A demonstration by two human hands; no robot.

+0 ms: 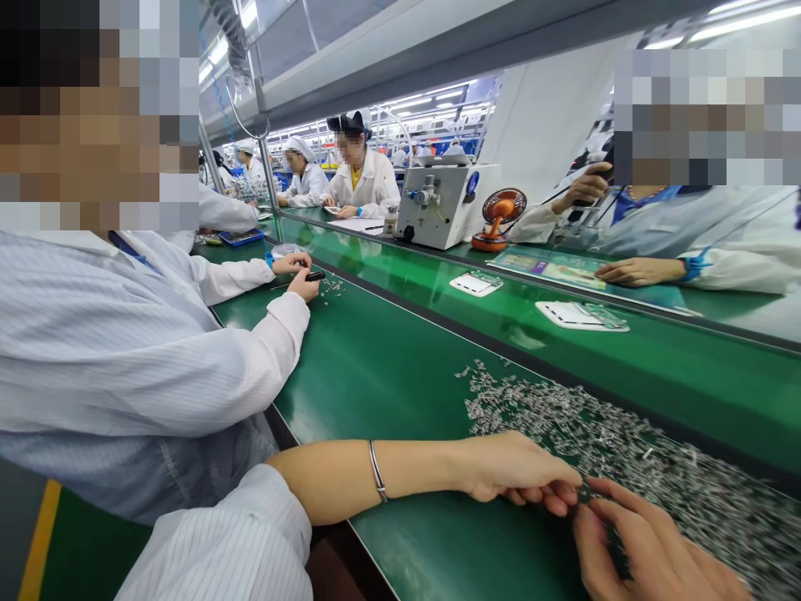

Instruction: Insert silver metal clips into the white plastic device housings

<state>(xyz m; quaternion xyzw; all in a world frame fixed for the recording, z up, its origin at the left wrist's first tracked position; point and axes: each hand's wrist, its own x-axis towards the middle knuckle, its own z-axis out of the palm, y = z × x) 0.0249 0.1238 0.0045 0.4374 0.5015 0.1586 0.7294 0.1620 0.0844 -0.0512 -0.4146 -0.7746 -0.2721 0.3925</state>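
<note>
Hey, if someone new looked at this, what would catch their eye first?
Probably the wide scatter of small, glinting parts on the right side of the green bench, with the left hand and right hand close together at its near edge. Next, perhaps the bright orange fan beside the boxy machine, beyond the green belt bearing two white panels.

Surface (381, 351) middle: bare, passable between co-worker's sleeve (281, 342) and parts (551, 413).
Far edge: parts strewn alongside, toward right.
Near edge: left arm (419, 470) crosses it.
</note>
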